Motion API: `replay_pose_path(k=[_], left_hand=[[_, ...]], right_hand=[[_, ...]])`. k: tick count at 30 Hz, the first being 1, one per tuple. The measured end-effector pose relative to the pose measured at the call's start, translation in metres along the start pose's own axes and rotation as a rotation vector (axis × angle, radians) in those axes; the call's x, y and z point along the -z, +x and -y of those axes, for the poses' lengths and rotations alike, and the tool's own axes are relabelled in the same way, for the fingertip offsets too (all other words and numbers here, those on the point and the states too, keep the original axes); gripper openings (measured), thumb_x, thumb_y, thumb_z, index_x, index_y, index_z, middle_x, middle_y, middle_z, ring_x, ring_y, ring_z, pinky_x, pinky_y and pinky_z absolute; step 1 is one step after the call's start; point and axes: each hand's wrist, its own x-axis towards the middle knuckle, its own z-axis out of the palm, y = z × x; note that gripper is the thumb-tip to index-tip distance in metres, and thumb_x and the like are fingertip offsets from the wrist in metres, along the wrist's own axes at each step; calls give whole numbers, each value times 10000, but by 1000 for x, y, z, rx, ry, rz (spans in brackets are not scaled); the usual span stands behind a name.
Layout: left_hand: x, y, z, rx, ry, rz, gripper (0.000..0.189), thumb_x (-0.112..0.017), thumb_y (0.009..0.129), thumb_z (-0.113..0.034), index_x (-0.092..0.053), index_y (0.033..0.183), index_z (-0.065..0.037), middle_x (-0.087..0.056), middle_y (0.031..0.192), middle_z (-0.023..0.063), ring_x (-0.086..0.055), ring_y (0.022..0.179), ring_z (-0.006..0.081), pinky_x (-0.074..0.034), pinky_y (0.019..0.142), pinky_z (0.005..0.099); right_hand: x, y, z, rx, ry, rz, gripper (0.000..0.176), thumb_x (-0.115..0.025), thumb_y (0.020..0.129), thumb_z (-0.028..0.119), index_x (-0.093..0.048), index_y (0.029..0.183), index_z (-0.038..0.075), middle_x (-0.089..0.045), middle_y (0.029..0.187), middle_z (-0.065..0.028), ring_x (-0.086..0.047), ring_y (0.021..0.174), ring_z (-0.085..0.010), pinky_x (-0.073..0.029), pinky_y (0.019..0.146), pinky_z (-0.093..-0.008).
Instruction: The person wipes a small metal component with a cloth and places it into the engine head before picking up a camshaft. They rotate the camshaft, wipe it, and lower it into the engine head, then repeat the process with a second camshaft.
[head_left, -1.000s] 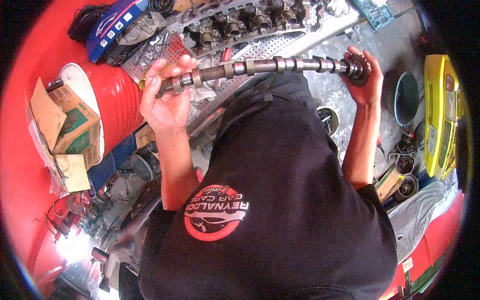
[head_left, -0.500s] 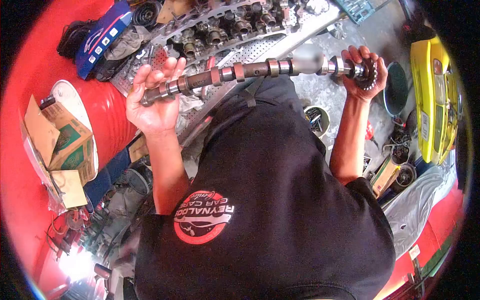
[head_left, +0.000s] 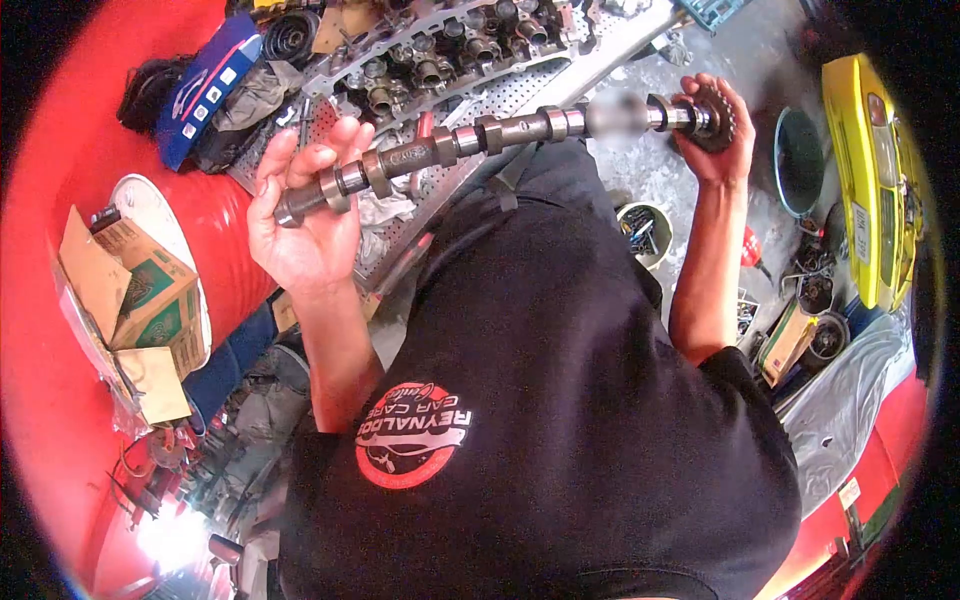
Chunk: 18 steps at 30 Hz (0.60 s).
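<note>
A long metal camshaft [head_left: 435, 150] with several lobes and a toothed gear at its right end is held up in front of my body. The plain end rests on the palm of my left hand [head_left: 310, 225], whose fingers curl up around it. At the gear end, the fingers of my right hand [head_left: 722, 150] wrap round the gear [head_left: 710, 118]. A blurred patch covers part of the shaft near the right. Behind the shaft lies a cylinder head [head_left: 430, 65] on a perforated metal surface [head_left: 505, 95].
At left, an open cardboard box [head_left: 150, 290] sits over a red drum [head_left: 225, 245]. On the right are a container of small parts [head_left: 645, 232], a dark round tub [head_left: 798, 162] and a yellow car bumper [head_left: 850, 185]. A blue tray [head_left: 712, 10] is at the top.
The camshaft has tilted a little more, its gear end moving slightly up and left with my right hand. The lobes show turned to a different angle. Both hands keep their hold.
</note>
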Motion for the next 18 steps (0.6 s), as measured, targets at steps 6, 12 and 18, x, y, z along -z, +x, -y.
replay_pose_path(k=[6,12,18], left_hand=[[-6,-16,9,54,57,-149,427,-431,930,-258,-544,1258,-9,-664,1073,162,-469,1237,424,-191,1097,648],[1,-29,21,108,-59,-188,454,-367,964,-291,-511,1281,1,-636,1138,212,-460,1243,434,-246,1094,577],[3,-28,25,115,-61,-176,456,-361,953,-275,-519,1271,11,-631,1154,209,-458,1243,440,-239,1099,570]], right_hand=[[-12,-3,15,-88,-239,-164,384,-535,903,310,-634,1094,-7,-679,957,-120,-649,810,-224,-526,709,-360],[-19,-9,25,-91,-338,-227,408,-529,902,366,-651,1092,27,-681,957,-92,-643,811,-204,-494,691,-329],[-29,-10,24,-27,-327,-326,408,-535,898,342,-647,1100,6,-677,978,-125,-638,861,-222,-497,724,-357]])
